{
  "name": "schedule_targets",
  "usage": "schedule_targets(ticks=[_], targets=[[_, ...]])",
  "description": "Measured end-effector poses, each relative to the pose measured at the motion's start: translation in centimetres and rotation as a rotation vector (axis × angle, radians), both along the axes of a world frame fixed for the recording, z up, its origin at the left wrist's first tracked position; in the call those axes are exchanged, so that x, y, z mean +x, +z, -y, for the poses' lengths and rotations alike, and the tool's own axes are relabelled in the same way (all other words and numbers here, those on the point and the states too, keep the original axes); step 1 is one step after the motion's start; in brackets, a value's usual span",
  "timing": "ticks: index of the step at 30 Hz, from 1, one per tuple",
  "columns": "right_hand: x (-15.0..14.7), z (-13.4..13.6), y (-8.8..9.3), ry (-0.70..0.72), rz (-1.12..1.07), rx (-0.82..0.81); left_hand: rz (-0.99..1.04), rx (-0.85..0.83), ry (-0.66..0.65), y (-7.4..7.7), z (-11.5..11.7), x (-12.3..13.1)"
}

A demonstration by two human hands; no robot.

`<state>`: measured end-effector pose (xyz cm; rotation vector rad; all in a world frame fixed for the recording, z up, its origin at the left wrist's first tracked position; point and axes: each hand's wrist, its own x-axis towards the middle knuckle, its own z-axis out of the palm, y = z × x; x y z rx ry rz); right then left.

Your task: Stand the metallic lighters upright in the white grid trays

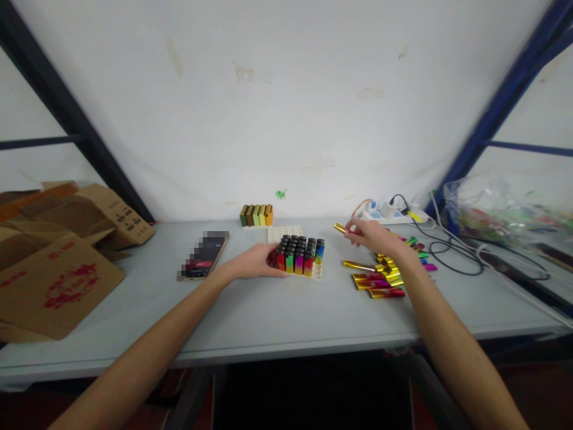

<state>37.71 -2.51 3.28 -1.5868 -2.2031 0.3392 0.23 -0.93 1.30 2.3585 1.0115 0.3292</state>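
Observation:
A white tray with round-edged slots stands mid-table, filled with several upright lighters with black tops and shiny red, green, purple and blue bodies. The front right slots hold none. My left hand is closed around the left side of this block, thumb along the front; its other fingers are partly hidden. Between the fingertips of my right hand is a gold, shiny lighter, held nearly level. Under and beside my right wrist lies a loose pile of metallic gold, red, pink and green lighters.
Behind the block are a second white tray and a group of yellow and green lighters. A phone lies left. Cardboard boxes fill the left end. A power strip, black cables and a plastic bag are right.

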Motion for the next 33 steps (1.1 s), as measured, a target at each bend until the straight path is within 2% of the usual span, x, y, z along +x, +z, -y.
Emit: schedule_targets(ticks=[5, 9, 14, 20, 24, 29, 33], targets=[[-2.3, 0.9, 1.4, 0.008, -0.056, 0.258, -0.018, 0.028, -0.009, -0.2, -0.2, -0.1], [-3.5, 1.0, 1.5, 0.029, -0.231, 0.3, -0.013, 0.02, -0.004, -0.1, -0.1, -0.1], [-4.7, 1.2, 1.4, 0.113, -0.476, 0.209, 0.008, 0.016, -0.012, 0.0, 0.0, -0.1], [-6.4, 2.2, 1.5, 0.279, -0.824, -0.08, -0.007, 0.011, 0.002, 0.0, 0.0, -0.1], [-7.5, 2.1, 0.8, 0.163, -0.921, -0.108, 0.008, -0.001, -0.005, -0.1, 0.0, -0.1], [-8.0, 1.5, -0.8, -0.024, -0.763, 0.086, 0.012, 0.007, -0.015, -0.3, -0.2, -0.1], [-8.3, 1.3, -1.3, -0.098, -0.66, 0.138, 0.025, 0.007, -0.006, 0.0, 0.0, 0.0]])
